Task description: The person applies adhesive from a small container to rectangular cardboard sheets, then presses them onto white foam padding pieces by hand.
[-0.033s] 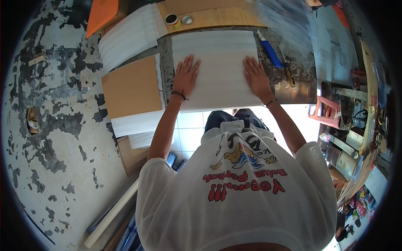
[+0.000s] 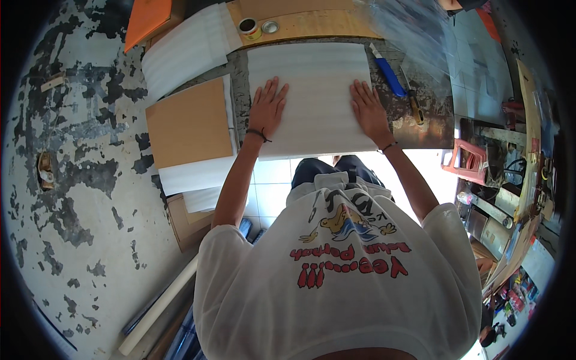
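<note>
Upper centre: left hand (image 2: 267,113), right hand (image 2: 369,113) flat on foam sheet (image 2: 315,96), fingers extended, gripping nothing; likely smoothing; next needs even pressure

One central white sheet (image 2: 315,99), one blue-handled knife (image 2: 390,77), one brown-handled tool (image 2: 415,108), one tin (image 2: 252,33), one stool (image 2: 464,172).

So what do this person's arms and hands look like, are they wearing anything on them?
The left hand and right hand are bare, with no gloves. Each wrist has a thin dark band: the left band has loose ends poking out, and the right band looks plainer. The left sleeve and right sleeve are white and short, so the forearms are uncovered.
</note>
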`<action>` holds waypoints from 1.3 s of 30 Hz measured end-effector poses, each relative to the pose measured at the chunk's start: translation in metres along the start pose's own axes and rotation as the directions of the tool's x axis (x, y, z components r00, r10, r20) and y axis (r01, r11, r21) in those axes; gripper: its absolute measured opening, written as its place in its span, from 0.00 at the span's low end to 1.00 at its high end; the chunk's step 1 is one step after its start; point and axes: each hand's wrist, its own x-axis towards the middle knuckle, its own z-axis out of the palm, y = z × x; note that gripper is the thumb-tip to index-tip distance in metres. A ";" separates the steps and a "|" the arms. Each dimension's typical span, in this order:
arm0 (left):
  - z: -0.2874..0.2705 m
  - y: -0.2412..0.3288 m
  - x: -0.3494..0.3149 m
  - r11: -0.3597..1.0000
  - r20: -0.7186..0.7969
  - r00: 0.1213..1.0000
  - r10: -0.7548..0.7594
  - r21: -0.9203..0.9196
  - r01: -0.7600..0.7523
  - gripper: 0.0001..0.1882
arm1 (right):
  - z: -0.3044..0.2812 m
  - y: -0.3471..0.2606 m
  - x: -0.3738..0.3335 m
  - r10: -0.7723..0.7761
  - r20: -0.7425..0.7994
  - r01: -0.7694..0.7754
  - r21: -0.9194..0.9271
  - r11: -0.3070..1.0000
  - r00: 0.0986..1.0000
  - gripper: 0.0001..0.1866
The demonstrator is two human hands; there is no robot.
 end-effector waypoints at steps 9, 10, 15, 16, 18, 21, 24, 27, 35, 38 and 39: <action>0.007 -0.005 -0.004 1.000 -0.023 1.000 0.006 0.007 -0.005 0.24 | -0.002 0.003 -0.005 0.042 -0.093 -0.042 0.005 0.999 0.995 0.25; 0.008 -0.005 -0.005 1.000 -0.029 0.999 0.017 0.013 -0.016 0.24 | -0.004 0.003 -0.007 0.040 -0.076 -0.041 -0.016 0.999 0.996 0.26; 0.011 -0.005 -0.007 1.000 -0.048 0.999 0.001 -0.010 -0.002 0.24 | -0.003 0.001 -0.009 0.046 -0.065 -0.050 -0.064 0.997 0.997 0.26; 0.011 -0.004 -0.006 1.000 -0.058 0.998 0.006 -0.007 -0.007 0.24 | -0.003 0.001 -0.009 0.064 -0.073 -0.066 -0.033 0.997 0.995 0.27; 0.012 -0.004 -0.006 0.998 -0.072 0.997 -0.019 -0.056 0.015 0.23 | -0.004 0.001 -0.009 0.078 -0.088 -0.079 -0.006 0.997 0.993 0.27; 0.013 0.000 -0.006 0.996 -0.124 0.992 -0.034 -0.081 0.024 0.21 | -0.007 0.004 -0.013 0.143 -0.148 -0.099 0.270 0.958 0.979 0.27; 0.012 0.000 -0.005 0.995 -0.170 0.985 -0.034 -0.103 0.017 0.19 | -0.011 0.008 -0.016 0.111 -0.131 -0.086 0.183 0.979 0.985 0.26; 0.009 0.002 -0.005 0.989 -0.185 0.982 -0.043 -0.149 0.016 0.17 | -0.014 0.013 -0.018 0.136 -0.081 -0.122 0.154 0.980 0.987 0.24; -0.010 0.018 -0.017 0.972 -0.342 0.926 -0.161 -0.220 0.088 0.13 | -0.022 0.002 -0.014 0.151 -0.139 -0.133 0.134 0.982 0.979 0.23; -0.037 0.052 -0.041 0.909 -0.453 0.813 -0.365 -0.364 0.205 0.10 | -0.018 0.009 -0.019 0.157 -0.127 -0.142 0.121 0.982 0.979 0.23; -0.041 0.063 -0.057 0.824 -0.444 0.731 -0.518 -0.488 0.288 0.09 | -0.017 0.010 -0.018 0.158 -0.126 -0.143 0.120 0.982 0.979 0.23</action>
